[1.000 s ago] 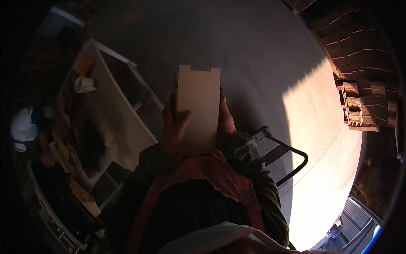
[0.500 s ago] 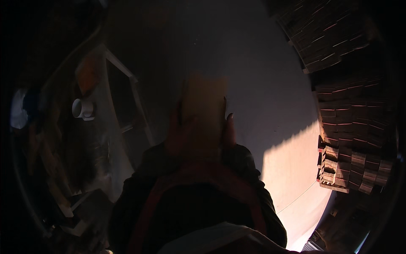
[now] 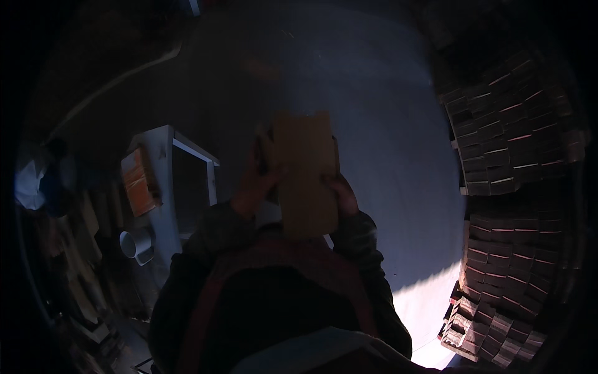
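A brown, flat, oblong piece that looks like cardboard (image 3: pixel 305 168) is held upright in front of my chest. My left hand (image 3: pixel 256 187) is closed round its left side, with the fingers partly behind it in shadow. From the other side my right hand (image 3: pixel 344 194) grips the right edge, its thumb lying over the face. A second dark edge shows behind the piece, and I cannot tell whether it is one thing or several layers.
At the left stands a white frame-like stand (image 3: pixel 165 162) with an orange and pale block (image 3: pixel 140 182) beside it. Near that is a white mug (image 3: pixel 136 244). Stacks of brown bundles (image 3: pixel 511 262) on pallets line the right, past a sunlit floor patch (image 3: pixel 427 311).
The view has shifted, so the stand, mug and stacks sit lower. The cardboard piece now shows its lower end, and my right thumb has come over its face.
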`<act>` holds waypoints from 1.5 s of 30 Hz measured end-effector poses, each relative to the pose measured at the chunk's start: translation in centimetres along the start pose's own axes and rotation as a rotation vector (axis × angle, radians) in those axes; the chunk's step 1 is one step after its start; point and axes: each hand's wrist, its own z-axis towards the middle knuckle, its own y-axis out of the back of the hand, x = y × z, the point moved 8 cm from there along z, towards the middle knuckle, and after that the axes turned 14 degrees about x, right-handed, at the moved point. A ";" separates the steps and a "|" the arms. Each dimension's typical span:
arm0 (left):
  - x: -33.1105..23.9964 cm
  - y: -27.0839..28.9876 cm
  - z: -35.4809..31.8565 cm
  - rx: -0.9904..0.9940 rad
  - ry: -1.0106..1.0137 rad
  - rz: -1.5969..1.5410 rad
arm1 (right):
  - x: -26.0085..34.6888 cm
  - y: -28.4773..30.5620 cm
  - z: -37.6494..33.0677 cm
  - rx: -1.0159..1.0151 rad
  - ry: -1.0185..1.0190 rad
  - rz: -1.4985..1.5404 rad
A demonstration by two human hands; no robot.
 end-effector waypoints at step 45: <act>-44.2 96.5 16.4 -0.920 -0.970 -0.709 | -30.4 -54.1 118.6 1.204 -0.654 -0.711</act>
